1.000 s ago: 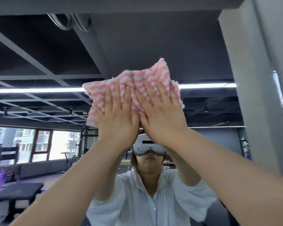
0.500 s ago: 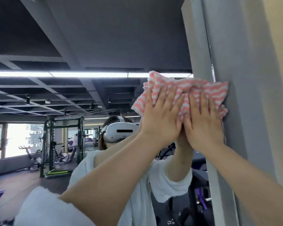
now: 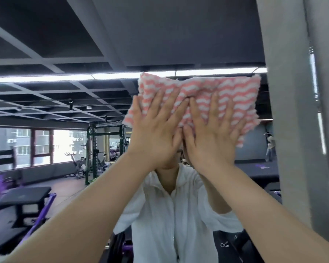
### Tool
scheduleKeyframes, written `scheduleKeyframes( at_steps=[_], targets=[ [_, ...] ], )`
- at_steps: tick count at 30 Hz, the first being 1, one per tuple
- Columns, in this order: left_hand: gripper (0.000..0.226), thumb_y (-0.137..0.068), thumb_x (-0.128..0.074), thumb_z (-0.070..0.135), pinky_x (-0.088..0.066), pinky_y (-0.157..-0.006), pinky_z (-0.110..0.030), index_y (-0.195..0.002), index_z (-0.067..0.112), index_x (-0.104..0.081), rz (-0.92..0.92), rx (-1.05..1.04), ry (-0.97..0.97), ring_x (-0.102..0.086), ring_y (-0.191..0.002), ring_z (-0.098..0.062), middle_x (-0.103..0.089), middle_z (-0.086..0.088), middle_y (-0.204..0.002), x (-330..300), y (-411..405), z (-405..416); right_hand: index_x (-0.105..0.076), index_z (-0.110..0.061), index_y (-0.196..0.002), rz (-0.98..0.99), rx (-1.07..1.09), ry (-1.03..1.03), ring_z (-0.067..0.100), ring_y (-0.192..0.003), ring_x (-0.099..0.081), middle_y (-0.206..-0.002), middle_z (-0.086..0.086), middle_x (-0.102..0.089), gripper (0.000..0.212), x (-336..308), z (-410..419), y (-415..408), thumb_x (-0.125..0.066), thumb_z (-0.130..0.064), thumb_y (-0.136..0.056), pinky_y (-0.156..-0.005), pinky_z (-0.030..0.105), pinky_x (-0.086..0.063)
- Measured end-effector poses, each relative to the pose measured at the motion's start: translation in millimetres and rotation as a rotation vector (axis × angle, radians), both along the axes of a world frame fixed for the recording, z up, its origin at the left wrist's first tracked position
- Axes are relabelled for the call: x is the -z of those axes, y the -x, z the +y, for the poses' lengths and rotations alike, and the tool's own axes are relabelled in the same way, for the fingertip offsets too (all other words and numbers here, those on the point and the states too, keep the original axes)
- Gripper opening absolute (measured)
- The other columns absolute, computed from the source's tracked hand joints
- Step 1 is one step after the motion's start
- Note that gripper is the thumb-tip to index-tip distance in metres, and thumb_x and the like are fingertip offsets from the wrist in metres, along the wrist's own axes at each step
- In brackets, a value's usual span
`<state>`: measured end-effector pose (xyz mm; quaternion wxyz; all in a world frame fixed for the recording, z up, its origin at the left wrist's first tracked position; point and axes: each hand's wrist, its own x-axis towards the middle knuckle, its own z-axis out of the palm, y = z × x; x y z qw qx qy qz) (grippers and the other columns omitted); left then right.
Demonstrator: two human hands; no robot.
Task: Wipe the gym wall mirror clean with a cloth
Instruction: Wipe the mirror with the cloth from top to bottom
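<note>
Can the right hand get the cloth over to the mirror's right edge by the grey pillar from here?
Probably yes. The right hand presses the cloth flat on the mirror, nothing between it and the pillar.

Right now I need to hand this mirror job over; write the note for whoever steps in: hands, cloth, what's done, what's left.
Left hand: flat, fingers straight, pressing the cloth against the mirror.
Right hand: flat beside the left, thumbs close together, also pressing the cloth.
Cloth: pink and white striped, spread high on the glass, its right edge near the grey column.
Done: wiping is under way; which areas are already clean cannot be told.
Left: probably the rest of the glass, left and below.
</note>
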<state>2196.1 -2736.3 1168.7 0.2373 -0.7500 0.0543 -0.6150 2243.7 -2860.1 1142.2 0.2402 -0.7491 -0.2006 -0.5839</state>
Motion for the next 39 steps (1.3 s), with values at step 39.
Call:
scheduleKeyframes(
  at_steps=[39],
  targets=[
    [0.061, -0.089, -0.037, 0.032, -0.011, -0.114, -0.050, -0.147, 0.019, -0.023, 0.139, 0.121, 0.018, 0.003, -0.147, -0.027, -0.019, -0.007, -0.154, 200.6, -71.9, -162.2, -0.021, -0.011, -0.149, 0.199, 0.057, 0.039, 0.038, -0.142, -0.014, -0.154, 0.024, -0.019, 0.060, 194.2, -163.1, -54.4, -0.003, -0.044, -0.102, -0.101, 0.062, -0.037]
  ],
)
